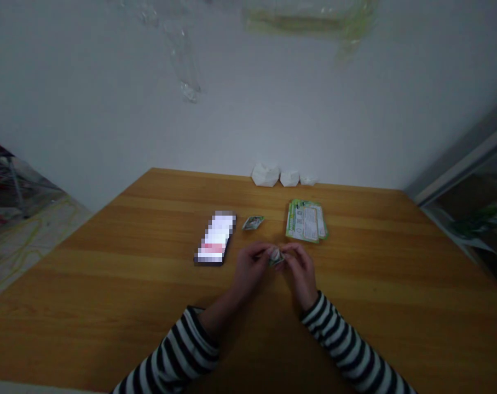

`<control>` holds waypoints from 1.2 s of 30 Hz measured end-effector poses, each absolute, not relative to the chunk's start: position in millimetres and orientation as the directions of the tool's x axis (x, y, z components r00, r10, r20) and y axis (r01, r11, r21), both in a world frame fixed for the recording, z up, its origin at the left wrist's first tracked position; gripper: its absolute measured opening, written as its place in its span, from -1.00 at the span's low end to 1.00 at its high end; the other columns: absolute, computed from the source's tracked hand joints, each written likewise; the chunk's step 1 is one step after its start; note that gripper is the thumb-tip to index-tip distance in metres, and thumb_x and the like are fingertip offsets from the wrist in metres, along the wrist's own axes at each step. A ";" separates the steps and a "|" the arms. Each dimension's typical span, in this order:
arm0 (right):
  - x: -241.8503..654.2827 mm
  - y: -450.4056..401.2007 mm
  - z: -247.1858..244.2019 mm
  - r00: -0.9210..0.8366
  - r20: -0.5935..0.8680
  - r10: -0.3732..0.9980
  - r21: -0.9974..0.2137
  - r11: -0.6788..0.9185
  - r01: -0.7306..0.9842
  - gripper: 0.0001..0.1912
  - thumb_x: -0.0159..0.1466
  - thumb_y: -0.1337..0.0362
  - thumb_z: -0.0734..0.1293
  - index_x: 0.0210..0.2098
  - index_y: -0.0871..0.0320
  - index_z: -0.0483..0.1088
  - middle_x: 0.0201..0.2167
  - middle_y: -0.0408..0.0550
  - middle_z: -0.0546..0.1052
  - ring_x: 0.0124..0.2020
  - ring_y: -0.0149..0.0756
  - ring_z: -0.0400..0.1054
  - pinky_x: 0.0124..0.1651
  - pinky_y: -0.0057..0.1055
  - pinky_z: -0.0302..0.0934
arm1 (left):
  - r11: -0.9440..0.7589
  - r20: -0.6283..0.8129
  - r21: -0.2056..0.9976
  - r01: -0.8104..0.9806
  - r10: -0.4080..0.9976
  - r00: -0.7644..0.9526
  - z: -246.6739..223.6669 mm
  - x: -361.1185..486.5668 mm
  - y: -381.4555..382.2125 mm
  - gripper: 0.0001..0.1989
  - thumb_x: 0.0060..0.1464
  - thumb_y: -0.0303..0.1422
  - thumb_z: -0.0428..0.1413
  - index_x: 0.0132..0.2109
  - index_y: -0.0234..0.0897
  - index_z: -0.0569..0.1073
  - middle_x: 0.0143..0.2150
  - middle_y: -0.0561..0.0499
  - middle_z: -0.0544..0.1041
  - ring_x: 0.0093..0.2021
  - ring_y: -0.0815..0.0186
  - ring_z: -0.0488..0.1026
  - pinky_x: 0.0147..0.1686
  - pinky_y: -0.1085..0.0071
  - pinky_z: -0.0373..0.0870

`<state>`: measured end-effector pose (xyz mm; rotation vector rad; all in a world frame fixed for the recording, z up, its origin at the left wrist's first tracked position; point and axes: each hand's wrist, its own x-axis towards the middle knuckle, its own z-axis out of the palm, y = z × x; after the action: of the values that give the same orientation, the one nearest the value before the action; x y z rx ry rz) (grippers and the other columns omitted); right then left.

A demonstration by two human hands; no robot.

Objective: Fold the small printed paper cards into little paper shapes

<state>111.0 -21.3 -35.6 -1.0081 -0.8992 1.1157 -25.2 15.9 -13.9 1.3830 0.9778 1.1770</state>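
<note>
We pinch a small folded piece of green-and-white printed paper (pixel 276 257) between our left hand (pixel 250 268) and right hand (pixel 301 272), above the wooden worktop (pixel 109 306). The fingers (pixel 288 250) of both hands are together and clamped on the paper from either side, and the two hands nearly touch around it. We cannot tell whether the paper rests on the wood. Black-and-white striped sleeves (pixel 342 339) come in from the near side, and our forearms angle inward to meet at the fold.

Just past our left hand lies a phone (pixel 215 238) with a blurred screen, set at a slant. A second folded paper piece (pixel 253 222) sits beside it, a little beyond our hands. Past our right hand lies a stack of green printed cards (pixel 306 220), slightly fanned and close to the hands.

Three white folded paper shapes (pixel 279 176) stand in a row along the far edge, just in front of the white wall (pixel 248 109). The worktop runs well out to the left and right of our hands, and its near edge lies behind our forearms. Its right edge ends beside a grey frame (pixel 466 164).
</note>
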 end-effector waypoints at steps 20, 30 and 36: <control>99.7 -25.4 -27.9 0.146 0.152 0.978 -0.968 0.177 -0.176 -0.65 0.15 0.25 0.48 -0.09 0.03 0.37 -0.07 -0.04 0.56 -0.07 -0.22 0.48 -0.02 -0.28 0.39 | -0.081 0.092 0.980 -0.183 0.995 0.048 -8.3 -23.6 14.8 -0.75 0.09 -0.20 0.21 -0.35 -0.32 0.55 -0.37 -0.04 0.60 -0.32 0.26 0.53 -0.23 0.38 0.44; 105.5 -30.3 -29.3 0.168 0.393 0.904 -0.914 0.363 0.183 -0.79 0.19 0.29 0.45 -0.16 -0.01 0.58 -0.07 0.02 0.50 -0.03 -0.15 0.44 -0.13 -0.25 0.48 | -0.086 0.091 0.968 -0.237 0.996 0.008 -4.6 -20.6 9.0 -0.82 0.12 -0.26 0.18 -0.35 -0.29 0.51 -0.33 -0.02 0.61 -0.26 0.27 0.54 -0.17 0.38 0.46; 104.8 -27.2 -30.8 0.204 0.513 0.834 -0.845 0.449 0.292 -0.80 0.20 0.31 0.45 -0.18 -0.07 0.61 -0.15 -0.02 0.54 -0.10 -0.16 0.46 0.01 -0.15 0.40 | -0.016 0.015 0.952 -0.307 1.000 -0.006 -5.8 -17.2 4.6 -0.75 0.10 -0.19 0.20 -0.32 -0.32 0.52 -0.31 -0.04 0.61 -0.26 0.26 0.56 -0.17 0.34 0.49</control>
<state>104.8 -27.2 -30.8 -1.0978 -1.3630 0.5101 -17.2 4.6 -5.8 0.9854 0.9713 1.3546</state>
